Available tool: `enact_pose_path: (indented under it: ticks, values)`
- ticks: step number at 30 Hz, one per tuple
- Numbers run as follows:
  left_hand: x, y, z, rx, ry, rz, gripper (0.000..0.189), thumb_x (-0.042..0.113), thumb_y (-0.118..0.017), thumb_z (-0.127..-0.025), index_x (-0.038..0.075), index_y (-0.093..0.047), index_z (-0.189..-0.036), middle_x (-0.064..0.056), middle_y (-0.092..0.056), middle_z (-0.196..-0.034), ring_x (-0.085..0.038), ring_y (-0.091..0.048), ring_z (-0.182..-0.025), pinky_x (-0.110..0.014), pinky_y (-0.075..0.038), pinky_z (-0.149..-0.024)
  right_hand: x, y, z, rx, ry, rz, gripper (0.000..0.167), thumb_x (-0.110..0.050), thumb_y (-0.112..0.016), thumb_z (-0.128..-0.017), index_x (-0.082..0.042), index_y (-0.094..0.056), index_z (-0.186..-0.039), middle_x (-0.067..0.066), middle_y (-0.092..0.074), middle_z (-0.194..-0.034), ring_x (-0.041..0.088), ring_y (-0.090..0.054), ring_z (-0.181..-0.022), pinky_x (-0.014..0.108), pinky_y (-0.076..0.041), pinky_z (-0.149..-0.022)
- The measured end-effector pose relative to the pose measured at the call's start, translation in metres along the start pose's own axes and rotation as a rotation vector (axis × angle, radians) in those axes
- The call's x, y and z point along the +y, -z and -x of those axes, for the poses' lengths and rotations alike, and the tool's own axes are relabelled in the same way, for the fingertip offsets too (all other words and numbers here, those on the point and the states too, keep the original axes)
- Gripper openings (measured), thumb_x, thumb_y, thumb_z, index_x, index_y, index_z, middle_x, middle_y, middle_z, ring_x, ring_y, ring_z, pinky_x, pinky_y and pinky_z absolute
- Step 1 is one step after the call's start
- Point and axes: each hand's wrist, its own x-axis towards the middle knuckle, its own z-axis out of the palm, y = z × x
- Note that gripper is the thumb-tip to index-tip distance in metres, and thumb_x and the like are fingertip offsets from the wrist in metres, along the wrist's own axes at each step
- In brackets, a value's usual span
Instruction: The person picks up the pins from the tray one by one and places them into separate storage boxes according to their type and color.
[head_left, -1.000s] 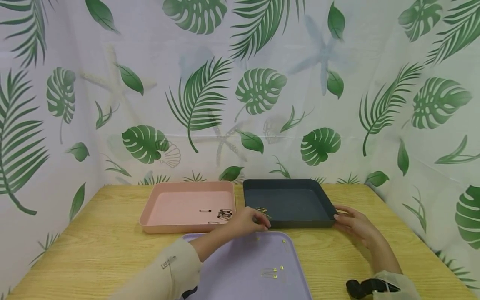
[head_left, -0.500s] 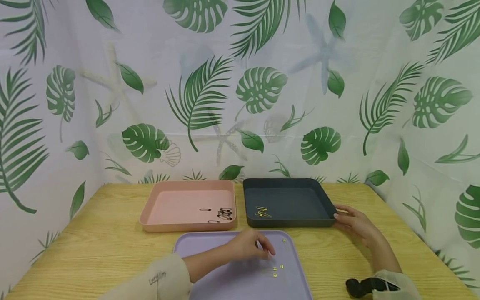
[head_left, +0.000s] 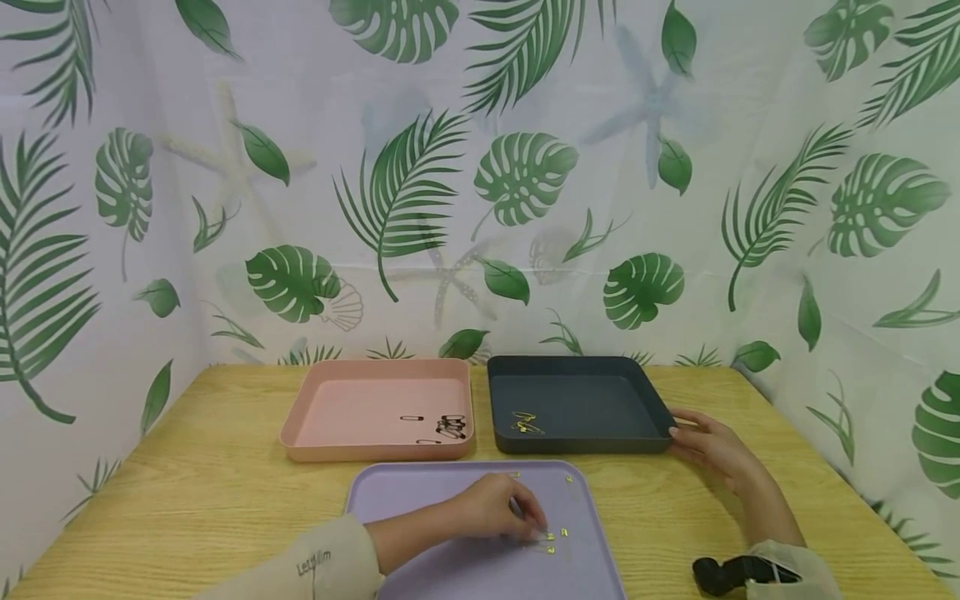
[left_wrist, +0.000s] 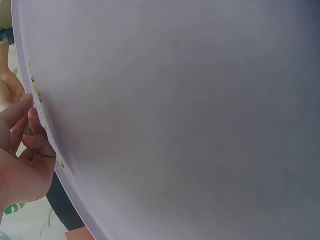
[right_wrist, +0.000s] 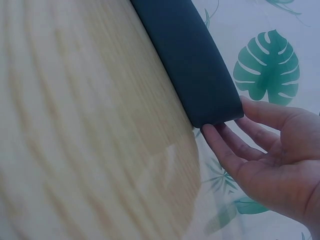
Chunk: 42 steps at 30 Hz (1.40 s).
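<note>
Several gold safety pins (head_left: 551,550) lie on the lavender tray (head_left: 570,577), which sits nearest the person on the wooden worktop (head_left: 187,483). The left hand (head_left: 491,507) reaches over that tray with its fingers bent, their tips right at a cluster of these pins — whether one is pinched I cannot tell. A pin apart from the cluster lies near the tray's far right corner. The right hand (head_left: 712,450) touches the near right corner of the dark tray (head_left: 592,400), its fingers fairly straight and not clenched. Inside the dark tray, a few gold pins (head_left: 524,424) overlap near the front left corner. To its left stands the pink tray (head_left: 360,408), with black safety pins (head_left: 451,427) heaped toward its front right corner — two others lie apart from the heap. Behind everything hangs a leaf-printed cloth (head_left: 675,225).
</note>
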Motion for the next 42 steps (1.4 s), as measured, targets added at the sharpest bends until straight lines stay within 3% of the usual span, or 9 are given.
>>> enact_pose_path:
  ticks: [19, 34, 42]
  values:
    - [-0.004, 0.001, 0.000, 0.015, -0.053, -0.137, 0.011, 0.002, -0.074, -0.072, 0.010, -0.073, -0.079, 0.015, -0.056, -0.062, 0.006, -0.046, -0.058, -0.011, -0.040, -0.059, 0.001, 0.001, 0.000, -0.016, 0.005, 0.014, 0.061, -0.014, -0.049, -0.096, 0.012, -0.015, -0.140, 0.036, -0.030, -0.133, 0.010, -0.057, -0.098, 0.034, -0.044, -0.089]
    - [-0.007, 0.003, -0.002, 0.011, -0.043, -0.121, 0.011, -0.001, -0.070, -0.074, 0.009, -0.072, -0.076, 0.015, -0.058, -0.066, 0.005, -0.047, -0.059, -0.012, -0.041, -0.058, 0.001, 0.003, 0.001, -0.005, -0.006, 0.021, 0.063, -0.017, -0.050, -0.096, 0.011, -0.015, -0.141, 0.037, -0.025, -0.135, 0.009, -0.056, -0.099, 0.035, -0.043, -0.091]
    - [-0.011, 0.007, -0.002, 0.027, 0.009, -0.042, 0.009, 0.000, -0.069, -0.076, 0.009, -0.072, -0.077, 0.013, -0.059, -0.065, 0.001, -0.048, -0.052, -0.014, -0.041, -0.046, 0.002, 0.001, 0.000, -0.008, -0.007, 0.024, 0.062, -0.016, -0.049, -0.096, 0.011, -0.014, -0.141, 0.037, -0.026, -0.134, 0.011, -0.056, -0.100, 0.035, -0.043, -0.091]
